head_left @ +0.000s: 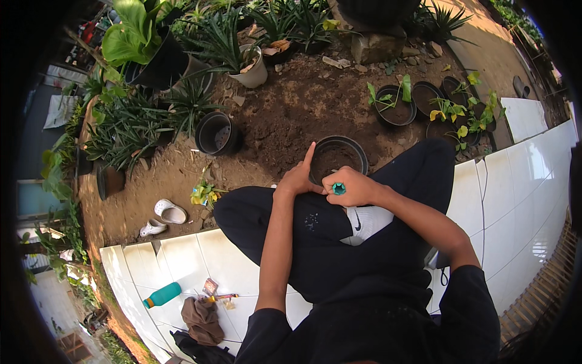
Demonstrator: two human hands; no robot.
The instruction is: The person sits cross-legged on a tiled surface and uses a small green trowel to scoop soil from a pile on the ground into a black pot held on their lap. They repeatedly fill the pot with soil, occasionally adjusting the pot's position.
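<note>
A round black plant pot (365, 159) with dark soil inside stands on the ground just beyond my crossed legs. My left hand (297, 180) holds its near left side, the index finger stretched along the outside and the thumb toward the near rim. Over the near rim, my right hand (357, 187) is closed around the green handle (339, 189) of a tool, its hollow end pointing up at me. The tool's lower end is hidden by my hand, so I cannot tell its exact kind.
Loose dark soil (273, 142) lies left of the pot, near another black pot (213, 134). Several potted seedlings (394, 106) stand at the right. White clogs (170, 212) rest on the dirt; a teal bottle (163, 295) and brown cloth (202, 320) lie on white tiles.
</note>
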